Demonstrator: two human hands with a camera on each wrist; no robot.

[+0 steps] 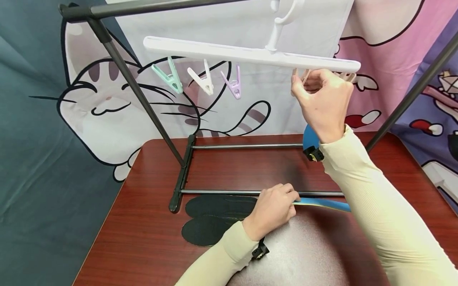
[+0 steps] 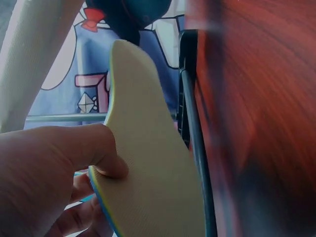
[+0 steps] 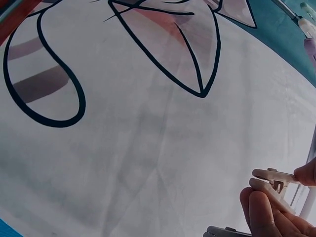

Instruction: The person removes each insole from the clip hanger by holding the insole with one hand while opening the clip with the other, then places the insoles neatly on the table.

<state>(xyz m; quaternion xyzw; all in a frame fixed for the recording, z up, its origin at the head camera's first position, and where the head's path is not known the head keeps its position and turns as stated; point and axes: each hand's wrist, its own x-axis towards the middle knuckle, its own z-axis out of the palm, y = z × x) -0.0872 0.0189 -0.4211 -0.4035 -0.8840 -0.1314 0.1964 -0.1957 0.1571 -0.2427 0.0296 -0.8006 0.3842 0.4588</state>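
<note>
My left hand (image 1: pixel 273 208) grips an insole (image 2: pixel 148 143) by its edge, low over the table's front rail. The insole has a beige face and a blue edge. Its far end passes behind my right forearm in the head view. My right hand (image 1: pixel 323 97) is raised under the right half of a white hanger (image 1: pixel 222 51). Between its thumb and fingers it pinches a beige clothes peg (image 3: pixel 274 185). Another beige peg (image 1: pixel 348 76) shows just beyond the knuckles. Two black insoles (image 1: pixel 205 230) lie on the table left of my left hand.
Green (image 1: pixel 171 77), white (image 1: pixel 204 79) and purple (image 1: pixel 235 81) pegs hang from the hanger's left half. A dark metal rack (image 1: pixel 132 79) stands on the brown table (image 1: pixel 143 222). Some blue thing (image 1: pixel 309 137) shows beside my right wrist. Printed cloth hangs behind.
</note>
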